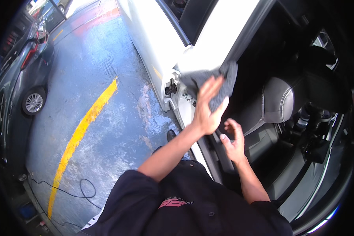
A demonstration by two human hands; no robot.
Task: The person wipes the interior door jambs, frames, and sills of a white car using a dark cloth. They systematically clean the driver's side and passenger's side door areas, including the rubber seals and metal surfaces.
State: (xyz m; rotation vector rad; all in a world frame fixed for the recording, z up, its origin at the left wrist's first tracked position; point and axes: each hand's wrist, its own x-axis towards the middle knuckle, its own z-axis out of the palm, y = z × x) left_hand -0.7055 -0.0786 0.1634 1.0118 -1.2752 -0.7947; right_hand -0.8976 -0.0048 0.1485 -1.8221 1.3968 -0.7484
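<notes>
My left hand (209, 109) is spread over a dark grey cloth (231, 76), with part of the cloth between thumb and fingers. The cloth lies against the white body pillar (206, 56) of a car, beside its open doorway. Just below the cloth, a metal latch striker (188, 96) and a black rubber boot (171, 89) show at the door jamb. Lower and to the right, my right hand (235, 146) is empty, its fingers loosely bent and apart, in front of the dark doorway. The left fingers are slightly blurred.
Inside the car is a leather-like seat (278, 100) with light stitching. A white body panel (144, 38) slants up on the left. The blue floor (129, 118) carries a yellow line (82, 126) and a loose black cable (88, 196). A dark car (14, 79) is parked at far left.
</notes>
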